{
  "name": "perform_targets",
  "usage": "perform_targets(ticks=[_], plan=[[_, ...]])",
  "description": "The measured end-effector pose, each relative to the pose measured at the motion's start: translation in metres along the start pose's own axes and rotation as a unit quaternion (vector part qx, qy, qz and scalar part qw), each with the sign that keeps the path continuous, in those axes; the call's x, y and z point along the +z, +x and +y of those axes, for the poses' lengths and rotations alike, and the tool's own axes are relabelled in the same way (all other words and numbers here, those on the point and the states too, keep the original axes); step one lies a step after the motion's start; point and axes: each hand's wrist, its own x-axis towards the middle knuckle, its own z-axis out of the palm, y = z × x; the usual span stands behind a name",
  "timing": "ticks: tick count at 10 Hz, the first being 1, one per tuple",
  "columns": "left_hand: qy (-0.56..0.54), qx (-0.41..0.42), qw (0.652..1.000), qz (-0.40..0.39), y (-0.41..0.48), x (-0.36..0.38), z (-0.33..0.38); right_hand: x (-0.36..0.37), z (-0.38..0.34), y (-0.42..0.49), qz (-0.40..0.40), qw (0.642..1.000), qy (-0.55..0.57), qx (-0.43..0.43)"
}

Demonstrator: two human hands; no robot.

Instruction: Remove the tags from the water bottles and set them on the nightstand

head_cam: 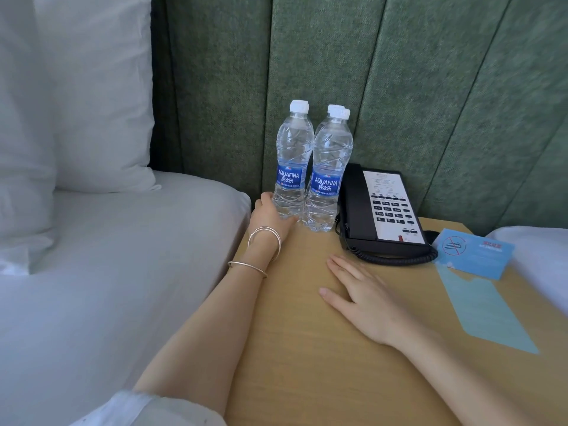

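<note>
Three clear plastic water bottles [325, 167] with blue labels and white caps stand upright at frame centre on the wooden nightstand [307, 333], beside a black telephone [381, 210]. No tags visible. Left hand [270, 218] grips the leftmost bottle's [290, 161] base; right hand [362, 299] lies open, flat. Full bottles likely heavy, thin-walled, slippery; grasp the ribbed body.

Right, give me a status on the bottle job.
Done: three water bottles stand on the nightstand beside the phone, with no tags visible on their necks. In hand: the left hand grips the base of the leftmost bottle. The right hand rests flat. Left: just letting go, apparently.
</note>
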Motion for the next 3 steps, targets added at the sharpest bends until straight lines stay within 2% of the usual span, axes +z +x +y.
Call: perform_targets(ticks=[3], plan=[[0.029,-0.047,0.998,-0.019,-0.027,-0.006,0.007,-0.001,-0.002,-0.001,0.018,1.000,0.020,0.014]])
